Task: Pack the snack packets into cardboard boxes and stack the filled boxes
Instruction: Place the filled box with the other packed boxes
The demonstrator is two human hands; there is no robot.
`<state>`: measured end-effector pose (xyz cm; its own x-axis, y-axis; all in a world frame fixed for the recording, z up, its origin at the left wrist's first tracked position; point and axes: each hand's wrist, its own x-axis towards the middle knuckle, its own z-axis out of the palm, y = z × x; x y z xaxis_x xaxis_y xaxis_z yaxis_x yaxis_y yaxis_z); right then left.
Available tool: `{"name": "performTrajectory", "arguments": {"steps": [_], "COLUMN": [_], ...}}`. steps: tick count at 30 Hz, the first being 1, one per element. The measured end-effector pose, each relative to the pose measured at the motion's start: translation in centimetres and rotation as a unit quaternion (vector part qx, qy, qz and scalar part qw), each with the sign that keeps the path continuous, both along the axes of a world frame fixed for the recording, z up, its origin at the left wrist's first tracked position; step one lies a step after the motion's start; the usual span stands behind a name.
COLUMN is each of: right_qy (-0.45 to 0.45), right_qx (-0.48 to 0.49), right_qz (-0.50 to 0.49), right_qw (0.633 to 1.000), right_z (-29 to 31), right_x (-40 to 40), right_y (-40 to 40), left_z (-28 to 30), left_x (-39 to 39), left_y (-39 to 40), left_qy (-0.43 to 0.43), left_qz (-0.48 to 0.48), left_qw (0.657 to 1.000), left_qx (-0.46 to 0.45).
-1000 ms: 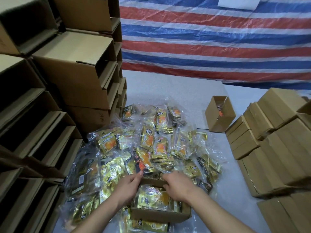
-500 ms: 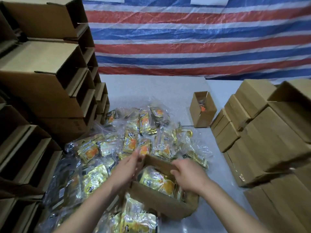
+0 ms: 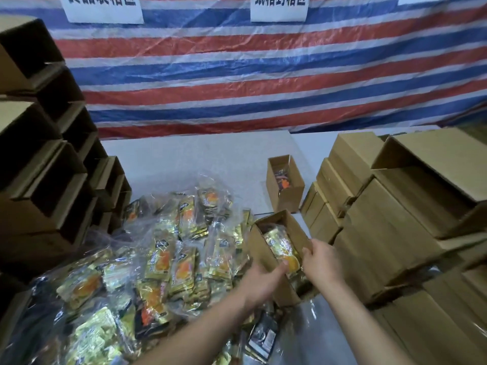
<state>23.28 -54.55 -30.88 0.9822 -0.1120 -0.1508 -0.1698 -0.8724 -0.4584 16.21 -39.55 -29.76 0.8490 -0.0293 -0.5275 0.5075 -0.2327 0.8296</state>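
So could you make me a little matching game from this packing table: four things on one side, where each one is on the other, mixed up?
Things:
1. box held in both hands
2. small open box
3. heap of snack packets
4. empty open boxes

Places:
A. stacked high at the left edge
B. standing alone farther back on the table, left of the closed boxes
C. spread over the table's middle and left
D. near the front, between the heap and the closed boxes

Pairs: 1-D, 2-B, 3-C, 4-A
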Motion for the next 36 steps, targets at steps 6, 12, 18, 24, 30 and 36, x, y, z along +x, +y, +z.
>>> {"name": "performTrajectory", "arguments": {"steps": [6, 12, 18, 24, 30, 36], "right_qy": [0.039, 0.059, 0.068, 0.059, 0.052, 0.021], "right_qx": [-0.023, -0.006, -0.003, -0.034, -0.054, -0.074], "right_qz": [-0.085, -0.112, -0.09, -0.034, -0.003, 0.0], "right_qw": [0.995, 0.992, 0.994, 0.997, 0.997, 0.997], "right_z": [-1.4, -3.0, -5.0, -7.1, -8.7, -9.1], "right_x": [4.6, 9.4, 13.4, 15.7, 17.1, 17.5], "right_y": [-2.4, -3.8, -4.5, -4.5, -4.5, -4.4], "left_z": [-3.1, -5.6, -7.7, -10.4, -12.1, -12.3], "left_x": [7.2, 14.0, 18.5, 21.2, 22.7, 23.1], "left_y": [-5.2, -7.9, -8.9, -9.0, -9.0, -8.9], "left_qy": [0.005, 0.004, 0.024, 0.035, 0.045, 0.05], "left_qz": [-0.02, -0.035, -0.024, 0.016, 0.015, -0.008], "left_qw": [0.997, 0.996, 0.997, 0.998, 0.997, 0.997], "left_qx": [0.077, 0.087, 0.063, 0.042, 0.053, 0.053]}}
